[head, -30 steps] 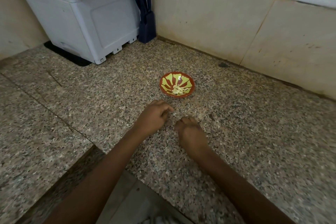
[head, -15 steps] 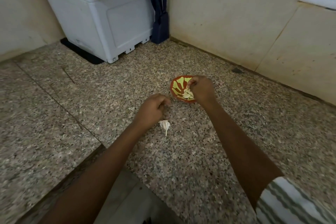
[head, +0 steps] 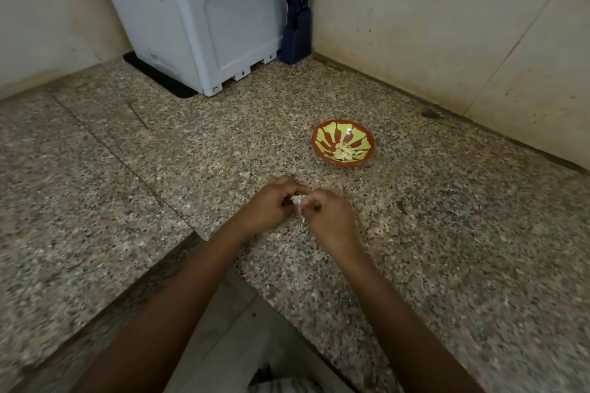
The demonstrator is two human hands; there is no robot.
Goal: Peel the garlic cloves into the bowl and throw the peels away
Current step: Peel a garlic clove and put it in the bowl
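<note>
The garlic [head: 297,200] is between my two grips, low over the counter [head: 463,233] and a little nearer to me than the bowl. Only a small white patch of it shows among my fingers, with a thin pale strip trailing from it toward me and downward. By that strip its long axis seems to run far to near, tail end pointing at me, but most of the body is hidden and I cannot be sure.

My left grip [head: 271,209] is curled round the garlic from the left, fingers bent over its top. My right grip [head: 332,217] meets it from the right, knuckles up, thumb and fingertips pinching at the white skin. The two grips touch each other over the garlic.

Beyond them and to the right the bowl [head: 320,136] stands upright on the counter, apart from my grips, red-brown with yellow-green stripes fanning out from its middle. A small heap of peeled cloves [head: 344,151] lies in its bottom.

Far back in the corner a white appliance [head: 204,19] stands on a black mat [head: 153,73], and a dark blue knife block [head: 296,32] stands just beside it on the right, close against the wall [head: 447,25]
</note>
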